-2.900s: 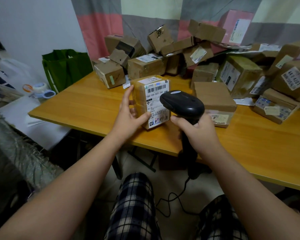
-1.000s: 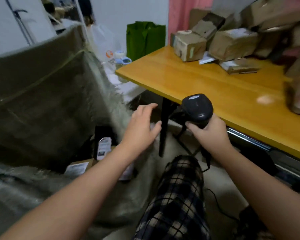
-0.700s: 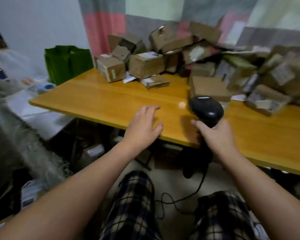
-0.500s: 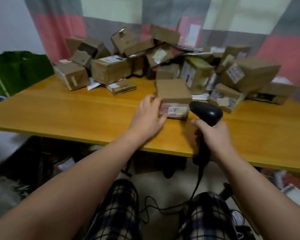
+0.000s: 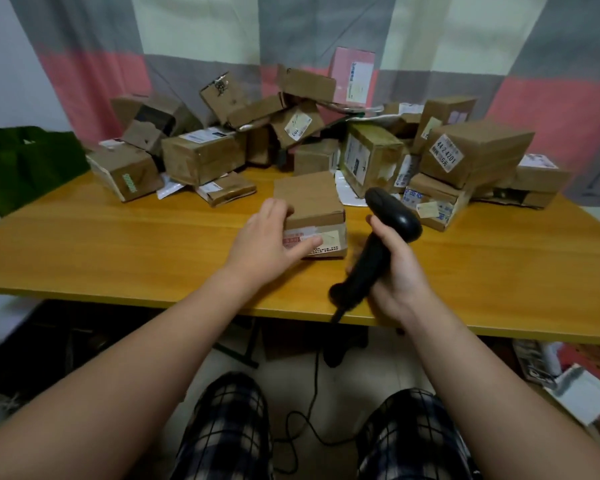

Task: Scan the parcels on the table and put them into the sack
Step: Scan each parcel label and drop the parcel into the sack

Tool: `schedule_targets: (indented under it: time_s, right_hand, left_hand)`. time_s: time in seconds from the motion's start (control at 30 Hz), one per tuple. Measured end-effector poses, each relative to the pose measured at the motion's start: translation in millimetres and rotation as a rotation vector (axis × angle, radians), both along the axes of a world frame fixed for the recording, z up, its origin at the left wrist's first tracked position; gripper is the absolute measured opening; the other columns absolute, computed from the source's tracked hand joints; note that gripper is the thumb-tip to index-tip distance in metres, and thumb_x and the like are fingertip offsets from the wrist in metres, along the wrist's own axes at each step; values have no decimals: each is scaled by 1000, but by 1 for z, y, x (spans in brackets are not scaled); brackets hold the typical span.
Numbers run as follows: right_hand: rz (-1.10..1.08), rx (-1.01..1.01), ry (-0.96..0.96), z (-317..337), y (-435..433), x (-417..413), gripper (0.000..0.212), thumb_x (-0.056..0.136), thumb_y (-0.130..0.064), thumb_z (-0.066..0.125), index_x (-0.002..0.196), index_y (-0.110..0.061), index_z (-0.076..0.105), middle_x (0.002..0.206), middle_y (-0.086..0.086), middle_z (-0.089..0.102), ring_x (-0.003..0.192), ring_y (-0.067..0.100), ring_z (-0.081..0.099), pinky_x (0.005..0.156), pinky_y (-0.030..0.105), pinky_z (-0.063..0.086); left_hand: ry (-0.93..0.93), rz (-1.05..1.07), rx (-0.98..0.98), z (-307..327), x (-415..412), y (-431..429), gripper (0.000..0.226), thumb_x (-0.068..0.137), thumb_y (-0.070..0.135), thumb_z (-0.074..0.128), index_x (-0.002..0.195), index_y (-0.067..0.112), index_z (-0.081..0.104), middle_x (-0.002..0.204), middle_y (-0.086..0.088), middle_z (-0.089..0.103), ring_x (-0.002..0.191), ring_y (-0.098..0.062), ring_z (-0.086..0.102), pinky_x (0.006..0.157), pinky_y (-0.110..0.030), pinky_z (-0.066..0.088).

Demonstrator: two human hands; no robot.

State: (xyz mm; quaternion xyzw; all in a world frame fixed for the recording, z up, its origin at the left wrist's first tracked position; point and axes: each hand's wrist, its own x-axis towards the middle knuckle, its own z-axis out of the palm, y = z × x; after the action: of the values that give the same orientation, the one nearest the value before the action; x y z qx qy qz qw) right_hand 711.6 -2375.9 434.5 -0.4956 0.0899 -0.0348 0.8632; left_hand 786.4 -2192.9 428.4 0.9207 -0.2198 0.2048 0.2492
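A brown cardboard parcel (image 5: 310, 202) with a label on its near side sits on the wooden table (image 5: 118, 244), closest to me. My left hand (image 5: 269, 242) grips its left end, fingers over the top edge and thumb across the labelled face. My right hand (image 5: 394, 271) holds a black handheld barcode scanner (image 5: 383, 233) by its handle, just right of the parcel, its head tilted up and away. Several more taped cardboard parcels (image 5: 201, 157) are piled along the back of the table. The sack is out of sight.
A green bag (image 5: 25, 164) stands off the table's left end. A patterned curtain (image 5: 291, 32) hangs behind the pile. The scanner's cable (image 5: 312, 407) drops to the floor between my knees. Loose items lie on the floor at right (image 5: 575, 386).
My view swung from the sack on the left back to the table. My empty left hand reached forward and took hold of the nearest parcel. The scanner has tilted over beside it.
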Motion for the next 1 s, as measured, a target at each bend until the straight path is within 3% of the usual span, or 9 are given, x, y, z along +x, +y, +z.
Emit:
schedule_targets:
  time_s: [0.13,0.3,0.4,0.47,0.53,0.63,0.73,0.9,1.0]
  right_hand:
    - [45,-50,31,0,23,4,24,83,-39,67,98,-21,71,95,5,73,87,16,69,76,31,49]
    - [90,14,-47,-9,48,-10,39,74,-37,70,109,-18,65,107,12,73,106,23,67,93,38,51]
    - [40,62,-136,-5,56,-20,38,75,-29,71,109,-13,65,103,10,74,100,21,70,87,35,57]
    - [-19,-23,-159,-3,56,-23,25,80,-28,71,104,-20,69,101,0,75,98,14,69,84,31,55]
    - [-43,-82,-166,-1,57,-27,17,83,-26,71,100,-27,71,101,-5,74,98,10,68,81,27,52]
    - [10,-77,-147,-2,62,-30,16,85,-25,69,101,-24,71,101,-2,74,96,13,69,81,31,53]
    - [50,-92,-90,-5,68,-32,10,86,-28,69,96,-25,72,97,-5,75,90,9,68,91,41,51]
    - [61,-158,-29,-8,70,-35,24,82,-33,74,103,-23,71,95,-2,73,88,16,64,87,38,51]
    - [23,-232,-45,-9,65,-38,25,81,-36,73,105,-30,67,105,-11,70,100,11,61,89,32,49]
  left_hand:
    - [72,75,-77,6,-9,8,82,74,75,54,134,19,42,127,-2,39,116,-25,48,90,-33,41]
    - [143,246,-152,8,-19,28,93,61,82,59,126,19,38,122,-2,31,114,-29,44,94,-39,41]
    - [250,240,-298,15,-22,39,74,64,72,63,113,23,38,113,3,31,103,-21,46,81,-36,50]
    - [451,161,-569,17,-27,48,58,69,67,61,104,26,41,116,1,41,98,-19,52,70,-36,57]
    - [593,117,-730,15,-32,59,44,77,64,52,100,28,44,114,0,53,97,-16,56,76,-41,55]
    - [421,138,-625,12,-42,69,33,95,49,46,115,24,48,107,7,54,90,-4,53,72,-25,43]
    - [72,127,-416,19,-45,72,34,97,38,47,127,24,54,122,-2,50,107,-13,50,89,-24,38]
    - [125,208,14,24,-46,67,83,68,83,50,129,27,45,122,-4,53,110,-22,51,85,-35,47]
    - [244,141,-316,24,-41,77,56,73,67,63,113,29,49,115,-1,58,99,-16,57,74,-30,48]
